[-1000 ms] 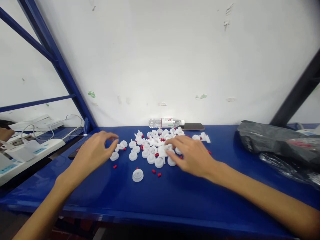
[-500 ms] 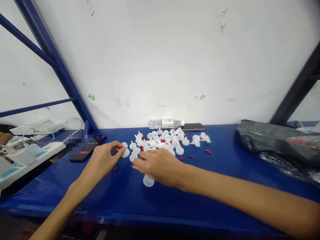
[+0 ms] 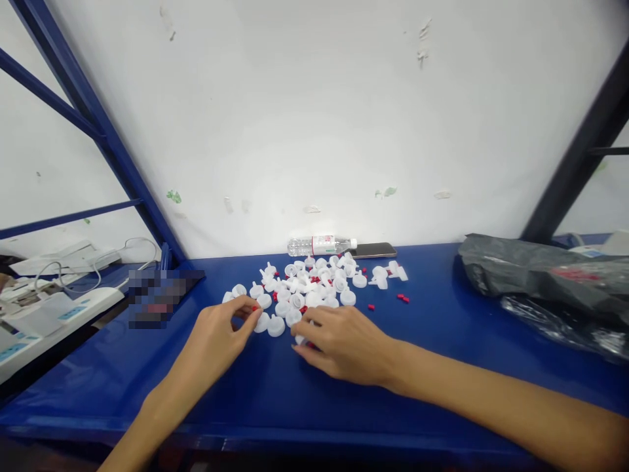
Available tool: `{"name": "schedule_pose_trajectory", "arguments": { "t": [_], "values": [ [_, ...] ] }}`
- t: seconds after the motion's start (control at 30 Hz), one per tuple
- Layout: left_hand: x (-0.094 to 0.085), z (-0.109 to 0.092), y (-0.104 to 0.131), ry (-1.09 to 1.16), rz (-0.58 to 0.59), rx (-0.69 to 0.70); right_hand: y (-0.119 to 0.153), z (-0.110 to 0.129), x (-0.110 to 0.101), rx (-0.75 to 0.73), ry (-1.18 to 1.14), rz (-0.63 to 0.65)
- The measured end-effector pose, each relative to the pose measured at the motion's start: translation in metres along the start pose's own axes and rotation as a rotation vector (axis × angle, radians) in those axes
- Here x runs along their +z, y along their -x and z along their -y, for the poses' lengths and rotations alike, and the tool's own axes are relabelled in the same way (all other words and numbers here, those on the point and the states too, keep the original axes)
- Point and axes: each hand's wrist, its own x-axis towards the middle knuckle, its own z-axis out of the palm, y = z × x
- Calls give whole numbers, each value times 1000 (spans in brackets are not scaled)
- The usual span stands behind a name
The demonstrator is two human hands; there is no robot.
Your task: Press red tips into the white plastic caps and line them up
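My left hand is closed in a pinch on a small red cap, at the left front of a heap of white plastic spouted caps. Close to those fingertips lie two white caps, one of them upturned with its spout pointing up. My right hand curls its fingers round a white spouted cap, of which only a part shows. Beneath those fingers a bit of red is visible, mostly hidden. More small red pieces lie among the white caps and to their right, such as a red cap.
Behind the heap a clear water bottle lies on its side, with a phone by it. Dark plastic bags lie at the right of the blue table. A white power strip is at the left.
My left hand has moved right with the red cap. My right hand has shifted right, and the white cap that lay in front of it no longer shows alone on the table.
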Motion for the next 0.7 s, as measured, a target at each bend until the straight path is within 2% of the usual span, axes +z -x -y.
{"name": "schedule_pose_trajectory", "arguments": {
  "t": [0.13, 0.2, 0.33, 0.47, 0.6, 0.7],
  "values": [
    [9, 8, 1, 30, 31, -18, 6, -21, -9, 208, -202, -145],
    [11, 11, 0, 59, 44, -19, 5, -33, -12, 302, -254, -177],
    [6, 12, -7, 54, 6, -5, 3, -61, -19, 398, -261, -262],
    [3, 14, -16, -4, -61, 12, 6, -86, -23, 535, -166, -289],
    [5, 18, -22, -71, -6, 37, 11, -101, -20, 567, -85, -312],
    [-1, 28, -30, -155, -64, 39, 12, -105, -18, 538, -65, -318]
  ]
}}
